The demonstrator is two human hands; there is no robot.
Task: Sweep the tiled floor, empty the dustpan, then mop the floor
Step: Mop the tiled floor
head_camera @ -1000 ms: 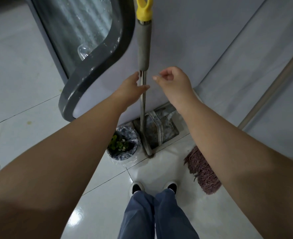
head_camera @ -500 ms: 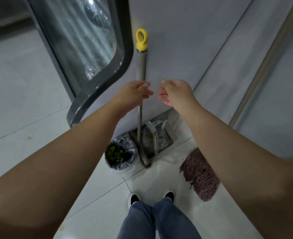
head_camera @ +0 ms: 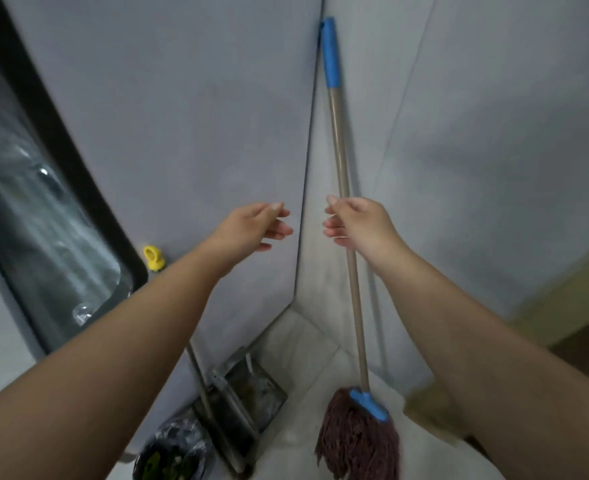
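Observation:
A mop leans upright in the wall corner, with a beige handle (head_camera: pixel 338 140), a blue top grip and a reddish-brown string head (head_camera: pixel 357 441) on the floor. My right hand (head_camera: pixel 362 225) is in front of the handle at mid height, fingers loosely curled and pointing left, not wrapped round it. My left hand (head_camera: pixel 251 226) hovers just left of it, relaxed and holding nothing. The metal dustpan (head_camera: pixel 251 393) stands against the wall at lower centre. Its long handle with a yellow end (head_camera: pixel 154 258) is partly hidden by my left forearm.
A small bin (head_camera: pixel 172 452) lined with a plastic bag and holding green scraps sits by the dustpan. A dark-framed glass panel (head_camera: pixel 37 220) fills the left. Grey walls meet in a corner ahead. Pale floor tiles (head_camera: pixel 307 344) show below.
My left hand has let go of the dustpan handle. The view has swung right and up to the corner, and both hands have moved over to the mop handle.

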